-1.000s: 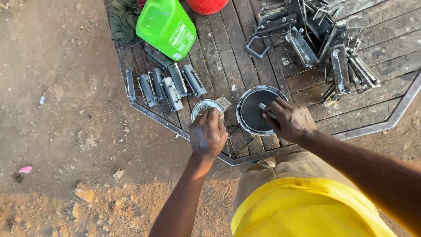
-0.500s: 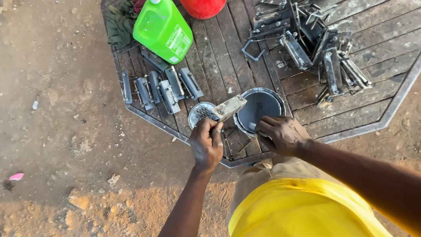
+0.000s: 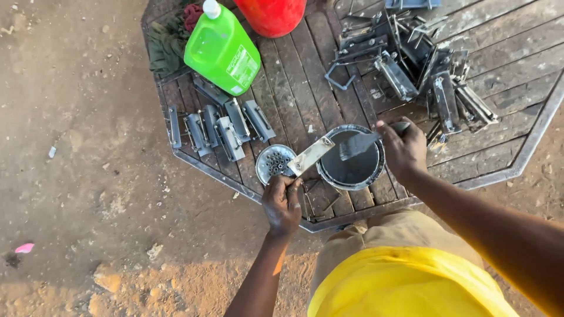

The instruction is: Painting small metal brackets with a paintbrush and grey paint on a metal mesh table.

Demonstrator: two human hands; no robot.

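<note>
Left hand [image 3: 282, 202] closed around flat metal piece [image 3: 311, 155], held over paint tin [image 3: 351, 157] on wooden table [image 3: 294, 76]. Right hand [image 3: 404, 149] grips brush [image 3: 359, 144] above tin.

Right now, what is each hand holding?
Left hand: closed on a flat grey metal strip.
Right hand: closed on a dark paintbrush.

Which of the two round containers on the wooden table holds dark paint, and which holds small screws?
The larger tin, under the brush in the right hand, holds dark paint. The smaller dish, beside the left hand, holds small metal pieces, apparently screws.
</note>
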